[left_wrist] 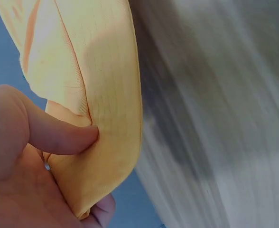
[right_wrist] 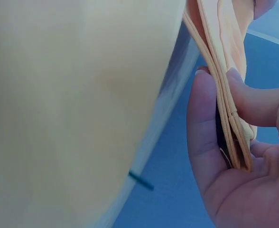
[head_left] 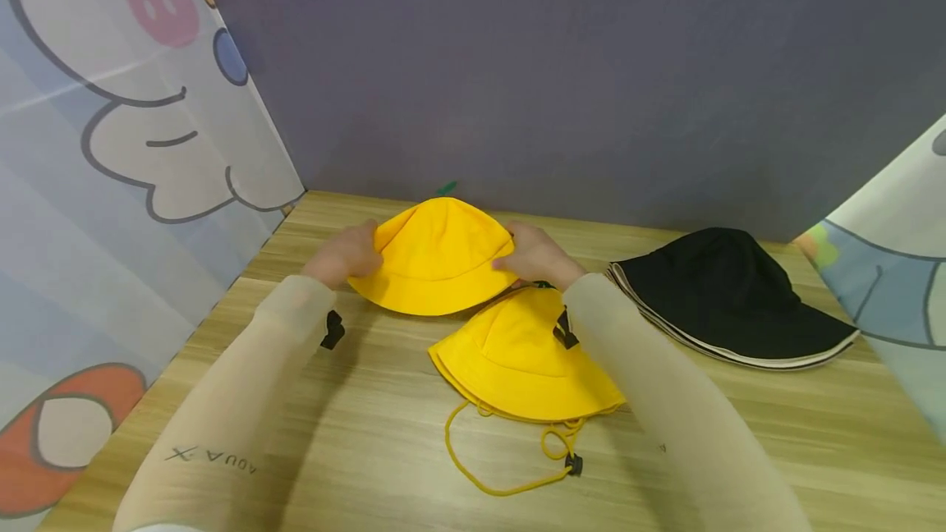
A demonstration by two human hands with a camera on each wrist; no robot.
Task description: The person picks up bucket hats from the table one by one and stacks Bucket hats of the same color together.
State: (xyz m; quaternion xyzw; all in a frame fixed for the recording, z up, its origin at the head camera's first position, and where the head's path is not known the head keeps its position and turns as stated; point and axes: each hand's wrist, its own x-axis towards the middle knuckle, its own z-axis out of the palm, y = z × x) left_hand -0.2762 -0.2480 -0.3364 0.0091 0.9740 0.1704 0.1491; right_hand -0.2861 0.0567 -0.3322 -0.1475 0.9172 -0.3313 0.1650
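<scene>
Both hands hold a yellow bucket hat [head_left: 436, 249] by opposite sides of its brim, crown up, near the back of the table. My left hand [head_left: 349, 253] grips the left side; in the left wrist view its thumb [left_wrist: 68, 137] presses on the brim, with fingertips showing beneath. At the other side my right hand [head_left: 539, 253] pinches folded brim layers [right_wrist: 229, 118] between thumb and fingers. A green leaf-like tip [head_left: 447, 187] rises behind the crown. In front lies a second yellow bucket hat [head_left: 510, 351], partly hidden by the right forearm.
A yellow cord [head_left: 473, 479] with a black toggle [head_left: 573, 464] trails from the second hat across the wooden table [head_left: 355, 450]. Black bucket hats [head_left: 717, 294] with pale edging, seemingly stacked, lie at the right. A grey panel [head_left: 554, 89] borders the back, with printed cartoon sheets [head_left: 148, 269] at the sides.
</scene>
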